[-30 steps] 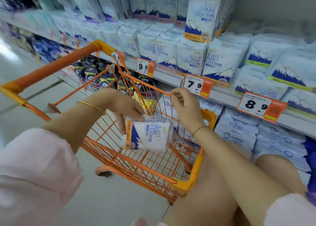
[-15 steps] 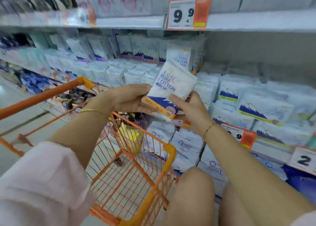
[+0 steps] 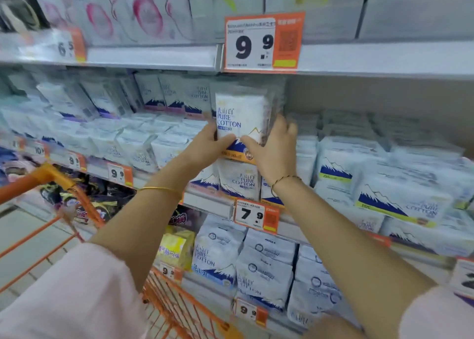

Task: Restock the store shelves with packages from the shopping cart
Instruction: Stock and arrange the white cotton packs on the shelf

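The white soft-plastic Pure Cotton package (image 3: 241, 118) now sits higher than before, at centre frame, upright (long axis vertical) above a stacked matching pack (image 3: 238, 179) on the grey shelf (image 3: 205, 205). The left hand (image 3: 205, 148) and right hand (image 3: 274, 154) clasp its lower end, both grips equally near.

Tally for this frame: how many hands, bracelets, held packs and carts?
Hands: 2, left hand, right hand
Bracelets: 2, gold bracelet, thin bracelet
Held pack: 1
Cart: 1
Total: 6
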